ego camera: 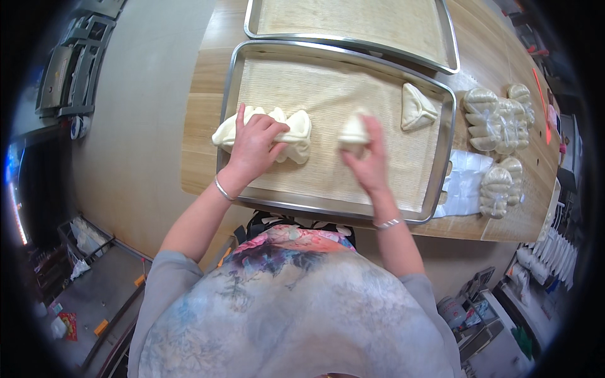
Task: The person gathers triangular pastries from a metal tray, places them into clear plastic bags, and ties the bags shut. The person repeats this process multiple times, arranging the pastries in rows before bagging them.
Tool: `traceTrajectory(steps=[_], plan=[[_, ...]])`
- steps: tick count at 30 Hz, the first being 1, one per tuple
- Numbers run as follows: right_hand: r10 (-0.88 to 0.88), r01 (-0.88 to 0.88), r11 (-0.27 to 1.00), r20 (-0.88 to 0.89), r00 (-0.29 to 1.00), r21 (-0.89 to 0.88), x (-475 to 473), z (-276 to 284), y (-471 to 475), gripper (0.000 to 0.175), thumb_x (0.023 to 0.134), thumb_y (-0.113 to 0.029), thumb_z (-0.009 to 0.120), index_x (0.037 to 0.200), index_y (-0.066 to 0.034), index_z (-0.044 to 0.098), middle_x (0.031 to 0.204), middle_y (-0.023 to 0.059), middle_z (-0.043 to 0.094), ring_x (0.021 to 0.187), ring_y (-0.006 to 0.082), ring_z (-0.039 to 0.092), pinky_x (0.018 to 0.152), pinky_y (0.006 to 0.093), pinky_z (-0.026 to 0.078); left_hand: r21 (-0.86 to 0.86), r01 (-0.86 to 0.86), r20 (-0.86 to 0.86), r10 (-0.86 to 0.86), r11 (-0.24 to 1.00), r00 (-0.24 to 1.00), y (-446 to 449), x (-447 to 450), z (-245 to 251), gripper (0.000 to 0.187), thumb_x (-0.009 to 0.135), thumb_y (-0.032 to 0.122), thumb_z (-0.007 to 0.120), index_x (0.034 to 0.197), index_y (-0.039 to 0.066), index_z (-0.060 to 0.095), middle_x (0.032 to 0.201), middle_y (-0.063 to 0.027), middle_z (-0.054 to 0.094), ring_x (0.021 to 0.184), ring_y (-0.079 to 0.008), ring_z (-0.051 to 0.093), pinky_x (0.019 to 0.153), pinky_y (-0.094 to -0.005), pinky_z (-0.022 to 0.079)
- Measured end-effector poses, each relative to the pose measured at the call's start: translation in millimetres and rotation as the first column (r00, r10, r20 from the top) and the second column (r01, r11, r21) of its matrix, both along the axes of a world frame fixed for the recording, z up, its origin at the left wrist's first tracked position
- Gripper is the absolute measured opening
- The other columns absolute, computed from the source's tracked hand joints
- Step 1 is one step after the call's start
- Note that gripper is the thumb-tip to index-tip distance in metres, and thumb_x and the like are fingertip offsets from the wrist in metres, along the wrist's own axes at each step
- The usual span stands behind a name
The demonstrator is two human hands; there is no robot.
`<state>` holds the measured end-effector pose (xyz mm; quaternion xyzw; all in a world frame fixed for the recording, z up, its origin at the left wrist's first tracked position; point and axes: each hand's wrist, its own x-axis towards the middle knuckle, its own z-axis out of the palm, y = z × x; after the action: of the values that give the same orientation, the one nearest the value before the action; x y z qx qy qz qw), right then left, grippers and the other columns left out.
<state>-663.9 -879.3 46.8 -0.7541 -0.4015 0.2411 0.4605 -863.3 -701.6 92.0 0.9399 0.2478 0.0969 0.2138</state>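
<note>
A metal baking tray [331, 208] with a ribbed cloth liner [326, 179] lies before me on a wooden table. At the tray's left side my left hand [255, 139] grips a row of several pale triangular dough buns [298, 137] pressed side by side. Over the middle my right hand [371, 151], blurred, holds a single bun [354, 130] between thumb and fingers. One more triangular bun [418, 107], with pinched seams meeting near its right corner, rests on the liner near the tray's far right corner.
A second lined tray [350, 19] lies beyond the first one. On the wooden table [208, 118], to the right, are bagged buns [501, 118], another bagged group [498, 186] and a flat plastic bag [465, 182]. A dark-edged counter [101, 288] stands at lower left.
</note>
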Motion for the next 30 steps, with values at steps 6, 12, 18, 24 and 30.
traceTrajectory(steps=[6,12,18,24,30], plan=[[0.07,-0.07,0.997,-0.211,0.975,0.006,-52.3,-40.3,35.2,0.077,0.074,-0.018,0.081,0.141,-0.0116,0.044,0.15,0.0199,0.03,0.138,0.035,0.035,0.113,0.0425,0.035,-0.066,0.083,0.045,-0.08,0.994,0.996,9.4,-6.2,-6.8,0.032,0.074,0.007,0.075,0.103,0.016,0.064,0.095,-0.0037,0.059,0.104,-0.0249,0.057,0.115,-0.0597,0.018],[0.059,-0.06,0.994,-0.015,0.998,-0.093,-59.2,-44.6,32.3,0.075,0.077,-0.023,0.08,0.141,-0.0111,0.043,0.151,0.0218,0.03,0.14,0.038,0.032,0.115,0.0438,0.03,-0.071,0.139,0.013,-0.139,0.988,0.99,16.3,-5.2,-8.8,0.031,0.075,0.009,0.074,0.103,0.015,0.064,0.096,-0.0059,0.059,0.103,-0.0265,0.057,0.115,-0.0587,0.02],[0.017,-0.018,0.998,-0.015,1.0,-0.061,-42.5,-8.5,4.8,0.065,0.082,-0.023,0.074,0.139,-0.0092,0.045,0.149,0.0211,0.035,0.14,0.0358,0.034,0.115,0.0436,0.03,-0.033,0.128,-0.005,-0.128,0.991,0.992,10.2,-7.6,7.2,0.048,0.075,0.013,0.075,0.121,0.013,0.06,0.117,-0.0088,0.059,0.116,-0.0284,0.054,0.115,-0.0571,0.02],[-0.341,0.317,0.934,0.149,0.928,0.165,98.2,12.7,-126.5,0.03,0.092,-0.005,0.058,0.122,-0.0042,0.059,0.123,0.0123,0.061,0.12,0.0262,0.056,0.103,0.0349,0.042,-0.019,-0.05,0.076,0.051,0.999,0.996,-30.5,14.0,45.9,0.034,0.079,0.009,0.071,0.113,0.011,0.063,0.119,-0.0073,0.061,0.115,-0.0266,0.056,0.116,-0.0544,0.02],[-0.653,0.697,0.713,0.29,0.699,-0.075,270.3,-45.9,-312.8,0.031,0.094,-0.019,0.056,0.12,-0.0049,0.062,0.113,0.016,0.065,0.109,0.0317,0.06,0.095,0.0382,0.046,-0.092,0.205,0.15,-0.19,0.974,0.97,-148.4,137.2,59.9,0.026,0.08,0.006,0.069,0.105,0.009,0.064,0.115,-0.0067,0.063,0.112,-0.0248,0.058,0.115,-0.0546,0.023]])
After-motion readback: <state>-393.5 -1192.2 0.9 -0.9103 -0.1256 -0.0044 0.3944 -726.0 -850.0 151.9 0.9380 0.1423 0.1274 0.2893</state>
